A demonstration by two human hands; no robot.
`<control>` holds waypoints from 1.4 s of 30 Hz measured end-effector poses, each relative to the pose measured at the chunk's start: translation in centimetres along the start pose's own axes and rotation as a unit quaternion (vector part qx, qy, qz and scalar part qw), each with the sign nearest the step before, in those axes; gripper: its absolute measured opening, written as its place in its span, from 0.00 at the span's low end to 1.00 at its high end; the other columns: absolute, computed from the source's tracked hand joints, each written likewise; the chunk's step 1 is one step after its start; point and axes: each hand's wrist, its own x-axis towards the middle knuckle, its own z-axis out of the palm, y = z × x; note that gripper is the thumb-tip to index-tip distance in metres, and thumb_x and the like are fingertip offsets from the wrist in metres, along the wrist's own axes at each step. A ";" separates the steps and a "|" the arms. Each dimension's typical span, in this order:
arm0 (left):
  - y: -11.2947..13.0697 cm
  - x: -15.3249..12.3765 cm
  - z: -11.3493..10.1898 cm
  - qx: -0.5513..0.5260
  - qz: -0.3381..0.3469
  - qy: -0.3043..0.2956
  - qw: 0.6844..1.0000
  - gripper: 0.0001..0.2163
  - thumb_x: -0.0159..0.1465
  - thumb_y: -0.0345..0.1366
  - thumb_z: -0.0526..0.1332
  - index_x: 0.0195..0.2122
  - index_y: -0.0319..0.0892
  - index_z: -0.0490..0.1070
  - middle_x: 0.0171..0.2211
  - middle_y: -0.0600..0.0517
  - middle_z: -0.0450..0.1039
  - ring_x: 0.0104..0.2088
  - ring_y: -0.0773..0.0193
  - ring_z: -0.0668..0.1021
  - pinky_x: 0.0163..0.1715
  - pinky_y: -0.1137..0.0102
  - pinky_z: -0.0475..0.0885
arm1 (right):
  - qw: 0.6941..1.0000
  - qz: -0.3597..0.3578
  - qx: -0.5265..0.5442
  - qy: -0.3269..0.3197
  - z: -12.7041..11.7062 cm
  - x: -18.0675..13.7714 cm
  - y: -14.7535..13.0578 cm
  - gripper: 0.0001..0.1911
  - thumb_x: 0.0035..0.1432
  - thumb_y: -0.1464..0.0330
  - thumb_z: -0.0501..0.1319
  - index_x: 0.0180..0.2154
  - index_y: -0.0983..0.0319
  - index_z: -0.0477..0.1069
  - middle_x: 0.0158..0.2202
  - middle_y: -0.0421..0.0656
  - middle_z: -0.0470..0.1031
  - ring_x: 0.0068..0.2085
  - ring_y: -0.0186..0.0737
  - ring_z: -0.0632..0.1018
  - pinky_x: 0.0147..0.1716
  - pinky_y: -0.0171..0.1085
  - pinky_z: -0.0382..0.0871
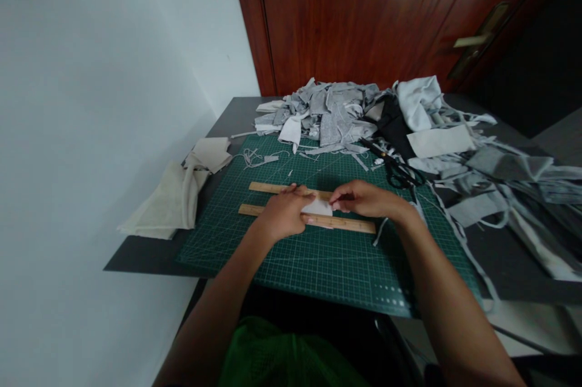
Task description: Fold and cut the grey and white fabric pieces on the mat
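Two wooden rulers lie roughly parallel on the green cutting mat: a far ruler (264, 187) and a near ruler (350, 224). A small white fabric piece (322, 206) shows between them and pokes out a little below the near one. My left hand (287, 210) presses down across both rulers at the fabric's left side, fingers spread. At the fabric's right end, my right hand (359, 198) has thumb and fingertips pinched together, close to the far ruler. Whatever sits between those fingertips is too small to make out.
Grey and white fabric scraps (336, 111) are heaped at the back. Black scissors (395, 168) lie on the right, near more strips and a pale rectangular piece (441, 141). Folded cream cloth (168, 202) rests at the left edge. Thread bits are scattered over the cutting mat (327, 265).
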 end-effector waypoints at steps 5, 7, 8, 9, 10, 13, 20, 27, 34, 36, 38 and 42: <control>0.2 0.1 -0.1 0.006 -0.005 -0.003 1.000 0.25 0.66 0.33 0.62 0.66 0.45 0.67 0.66 0.45 0.66 0.68 0.46 0.66 0.65 0.54 0.65 | 0.998 0.014 0.024 -0.053 0.6 0.4 0.2 0.09 0.52 0.72 0.59 0.34 0.62 0.77 0.26 0.37 0.74 0.28 0.36 0.71 0.30 0.34 0.63; 0.2 0.1 -0.1 0.006 -0.006 -0.006 1.000 0.26 0.66 0.33 0.63 0.66 0.44 0.67 0.67 0.45 0.66 0.68 0.46 0.65 0.66 0.54 0.65 | 0.998 0.021 0.023 -0.051 0.7 0.5 0.0 0.09 0.50 0.73 0.57 0.32 0.62 0.75 0.24 0.36 0.71 0.26 0.35 0.70 0.29 0.34 0.60; 0.2 0.1 -0.1 0.006 -0.006 -0.007 1.000 0.26 0.65 0.34 0.63 0.66 0.44 0.67 0.67 0.45 0.65 0.68 0.46 0.65 0.66 0.55 0.65 | 0.998 0.024 0.025 -0.049 0.8 0.5 -0.1 0.09 0.49 0.74 0.56 0.32 0.62 0.75 0.23 0.35 0.70 0.26 0.35 0.69 0.29 0.34 0.60; 0.1 0.1 -0.1 0.006 -0.005 -0.007 1.000 0.26 0.65 0.34 0.63 0.66 0.44 0.67 0.67 0.45 0.65 0.68 0.46 0.65 0.66 0.55 0.64 | 0.998 0.025 0.026 -0.046 0.8 0.5 -0.2 0.10 0.49 0.74 0.56 0.32 0.62 0.74 0.23 0.35 0.70 0.26 0.35 0.69 0.29 0.34 0.60; 0.1 0.1 0.0 0.007 -0.005 -0.006 1.000 0.26 0.66 0.35 0.63 0.66 0.45 0.67 0.67 0.45 0.65 0.68 0.46 0.66 0.66 0.55 0.64 | 0.998 0.025 0.028 -0.043 0.8 0.5 -0.3 0.10 0.48 0.74 0.56 0.32 0.62 0.74 0.23 0.35 0.70 0.26 0.35 0.69 0.29 0.34 0.60; 0.1 0.1 0.0 0.009 -0.005 -0.002 1.000 0.26 0.66 0.34 0.62 0.66 0.46 0.66 0.67 0.46 0.65 0.68 0.48 0.66 0.66 0.56 0.64 | 0.998 0.028 0.028 -0.042 0.8 0.5 -0.4 0.10 0.49 0.74 0.56 0.32 0.62 0.74 0.23 0.35 0.70 0.27 0.35 0.69 0.29 0.34 0.60; 0.2 0.1 -0.2 -0.002 -0.004 -0.006 1.000 0.25 0.66 0.33 0.63 0.65 0.45 0.67 0.66 0.44 0.66 0.68 0.45 0.66 0.66 0.53 0.65 | 0.998 0.039 0.030 -0.042 1.0 0.6 -0.1 0.10 0.49 0.74 0.56 0.32 0.61 0.75 0.23 0.35 0.69 0.25 0.34 0.68 0.28 0.34 0.58; 0.2 0.1 -0.1 -0.008 -0.004 -0.003 1.000 0.25 0.66 0.33 0.62 0.65 0.46 0.68 0.66 0.45 0.66 0.67 0.45 0.66 0.64 0.53 0.66 | 0.998 0.039 0.023 -0.038 1.0 0.6 -0.3 0.08 0.51 0.74 0.57 0.30 0.61 0.75 0.22 0.35 0.70 0.25 0.34 0.68 0.27 0.33 0.58; 0.2 0.1 -0.1 0.003 -0.005 -0.010 1.000 0.25 0.66 0.34 0.62 0.65 0.45 0.67 0.66 0.45 0.65 0.68 0.44 0.66 0.65 0.53 0.66 | 0.999 0.039 0.012 -0.034 1.0 0.6 -0.4 0.09 0.50 0.74 0.56 0.31 0.61 0.75 0.22 0.35 0.69 0.25 0.35 0.68 0.28 0.34 0.59; 0.2 0.1 0.0 0.000 -0.004 -0.009 1.000 0.25 0.66 0.34 0.62 0.65 0.45 0.67 0.66 0.45 0.65 0.68 0.44 0.66 0.65 0.53 0.66 | 0.999 0.040 0.005 -0.032 1.0 0.6 -0.3 0.10 0.50 0.74 0.56 0.31 0.61 0.76 0.22 0.35 0.70 0.25 0.35 0.68 0.29 0.34 0.59; 0.2 0.1 0.0 -0.004 -0.004 -0.008 1.000 0.25 0.66 0.33 0.62 0.65 0.45 0.67 0.66 0.45 0.65 0.68 0.45 0.66 0.65 0.53 0.65 | 0.999 0.037 -0.005 -0.030 1.0 0.7 -0.2 0.11 0.48 0.75 0.56 0.32 0.61 0.76 0.23 0.36 0.71 0.26 0.36 0.69 0.29 0.34 0.59; 0.2 0.1 -0.1 -0.009 -0.007 -0.008 1.000 0.25 0.66 0.33 0.63 0.65 0.45 0.67 0.67 0.44 0.64 0.68 0.44 0.65 0.66 0.52 0.65 | 0.999 0.015 -0.027 -0.022 1.0 0.8 -0.2 0.11 0.49 0.75 0.57 0.32 0.61 0.77 0.26 0.37 0.73 0.28 0.36 0.70 0.29 0.33 0.59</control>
